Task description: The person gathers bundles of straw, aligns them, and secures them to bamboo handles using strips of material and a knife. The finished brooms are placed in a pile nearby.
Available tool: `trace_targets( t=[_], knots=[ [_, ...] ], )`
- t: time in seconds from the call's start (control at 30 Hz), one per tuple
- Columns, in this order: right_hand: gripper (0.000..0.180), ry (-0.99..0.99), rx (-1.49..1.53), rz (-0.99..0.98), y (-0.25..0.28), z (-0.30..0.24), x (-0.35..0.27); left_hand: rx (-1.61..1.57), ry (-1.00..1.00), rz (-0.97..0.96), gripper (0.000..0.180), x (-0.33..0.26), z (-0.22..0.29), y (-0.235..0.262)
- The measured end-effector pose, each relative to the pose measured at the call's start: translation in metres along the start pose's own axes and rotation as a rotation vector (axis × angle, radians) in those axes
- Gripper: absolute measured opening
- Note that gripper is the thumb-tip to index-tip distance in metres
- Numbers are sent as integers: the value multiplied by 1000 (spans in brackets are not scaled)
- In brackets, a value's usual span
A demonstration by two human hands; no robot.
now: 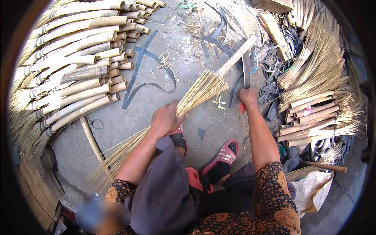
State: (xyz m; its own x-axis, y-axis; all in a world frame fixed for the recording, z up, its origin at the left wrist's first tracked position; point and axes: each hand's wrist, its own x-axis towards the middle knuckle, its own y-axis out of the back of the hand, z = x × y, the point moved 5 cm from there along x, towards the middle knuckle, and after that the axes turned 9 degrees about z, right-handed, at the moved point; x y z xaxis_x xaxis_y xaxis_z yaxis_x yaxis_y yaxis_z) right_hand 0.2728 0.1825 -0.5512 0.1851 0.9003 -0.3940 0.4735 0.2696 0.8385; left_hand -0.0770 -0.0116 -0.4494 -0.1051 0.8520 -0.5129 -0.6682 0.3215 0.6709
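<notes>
One broom (196, 94) is being worked on over the concrete floor (156, 105), in front of the seated person's knees. Its bundle of pale straw fibres is being gripped by the left hand (166, 119), fingers wrapped closed round the bundle near its middle. A long knife (246, 70) is being held in the right hand (248, 98), fist closed round a reddish handle, blade pointing up and away from the body, just beside the broom's stick end.

Progress, as judged: the fibres are already being held together on a bamboo handle (239, 53), so assembly seems well along; the cut ends near the handle look uneven, and trimming or binding is probably being left to finish. No binding strip can be made out on this broom.

Orientation: the long axis is running diagonally, from lower left to upper right. The handle end is pointing to the upper right, away from the person; the loose brush end is fanning out to the lower left, past the left forearm.

Many finished brooms (70, 58) are being stacked to the left, more (309, 113) to the right. Dark strap offcuts (219, 35) are lying scattered beyond. Red sandals (223, 154) are being worn.
</notes>
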Motion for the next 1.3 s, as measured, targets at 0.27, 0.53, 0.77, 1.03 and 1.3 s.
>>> trace_targets(
  t=[0.27,0.53,0.77,1.03,1.3],
  knots=[
    [20,-59,281,12,84,56,-123,31,-1,-113,59,9,18,-49],
    [36,42,-120,-193,81,1,-124,66,18,-103,53,13,18,-60],
    [28,508,-228,-215,60,-38,-137,88,94,-175,48,12,22,-58],
    [29,507,-328,-376,46,-52,-158,-8,74,-70,44,16,19,-57],
    [30,533,-297,-517,45,-58,-189,-15,29,-102,49,23,4,-61]
  ],
)
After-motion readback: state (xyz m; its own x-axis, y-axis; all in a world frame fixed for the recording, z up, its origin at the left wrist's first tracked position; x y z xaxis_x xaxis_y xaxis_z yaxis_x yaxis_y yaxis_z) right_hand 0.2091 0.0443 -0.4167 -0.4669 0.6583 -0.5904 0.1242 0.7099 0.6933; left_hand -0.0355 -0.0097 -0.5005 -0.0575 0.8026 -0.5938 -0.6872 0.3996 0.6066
